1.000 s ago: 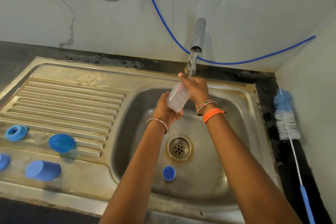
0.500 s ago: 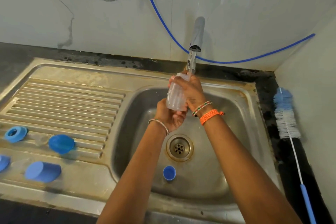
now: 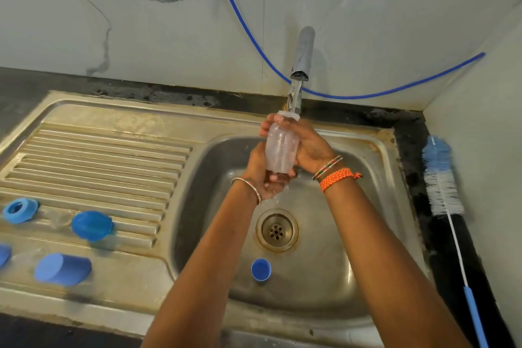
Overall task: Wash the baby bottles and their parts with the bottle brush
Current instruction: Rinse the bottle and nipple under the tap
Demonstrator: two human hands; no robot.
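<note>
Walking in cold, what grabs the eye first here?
Both hands, left hand and right hand, hold a clear baby bottle upright under the tap over the sink. The bottle brush lies unused at right; blue parts dot the drainboard.

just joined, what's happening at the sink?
A person holds a clear baby bottle upright under the running tap, mouth up to the stream. The right hand grips its side and the left hand holds its base, over the sink basin. The bottle brush lies untouched on the counter to the right. Blue parts wait on the drainboard, and one small blue cap sits in the basin.
</note>
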